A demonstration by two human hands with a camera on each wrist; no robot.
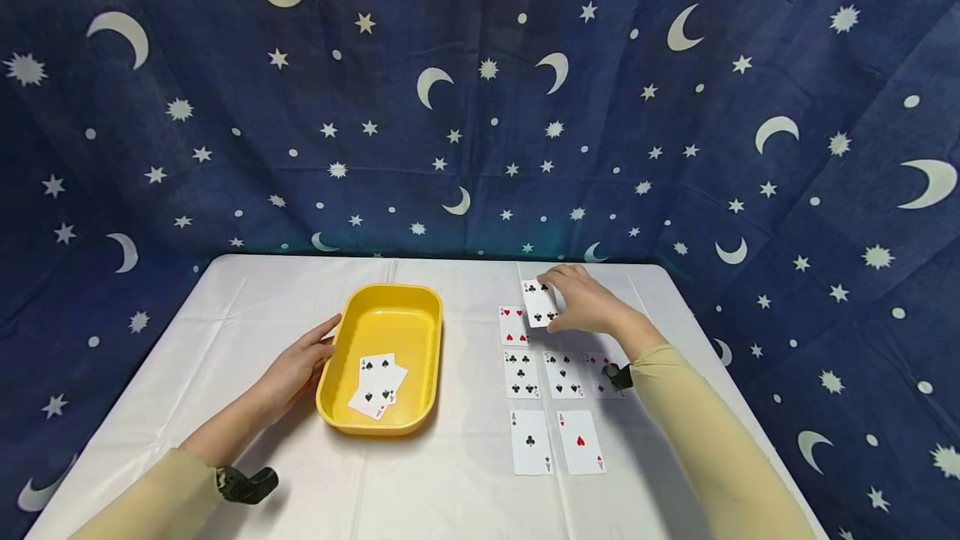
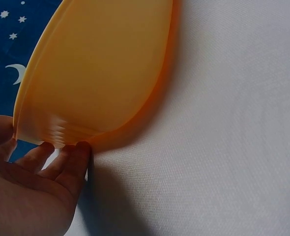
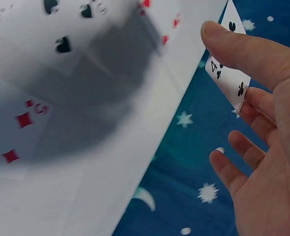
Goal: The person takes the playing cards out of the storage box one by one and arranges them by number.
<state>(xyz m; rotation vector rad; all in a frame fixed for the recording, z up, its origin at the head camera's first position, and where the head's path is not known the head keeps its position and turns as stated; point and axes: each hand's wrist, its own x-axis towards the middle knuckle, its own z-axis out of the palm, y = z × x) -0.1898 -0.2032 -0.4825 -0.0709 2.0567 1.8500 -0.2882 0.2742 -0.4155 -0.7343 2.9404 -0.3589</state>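
Note:
My right hand [image 1: 585,300] pinches a four of clubs [image 1: 540,304] between thumb and fingers, tilted above the table; in the right wrist view the card [image 3: 229,73] looks slightly bowed. Just left of it lies a four of hearts [image 1: 512,326]. My left hand [image 1: 296,367] touches the outer left side of a yellow tray [image 1: 439,332] with its fingertips, some on the wall [image 2: 93,88] in the left wrist view. Inside the tray a four of spades [image 1: 377,376] partly covers another card [image 1: 371,411] with a red ace corner.
Nearer me, a five of clubs [image 1: 521,386], a five of spades [image 1: 563,386] and a five of diamonds [image 1: 594,373], partly behind the right wrist, form a row. Below them lie an ace of clubs [image 1: 531,457] and an ace of hearts [image 1: 582,457]. A starry curtain [image 1: 480,107] hangs behind the table.

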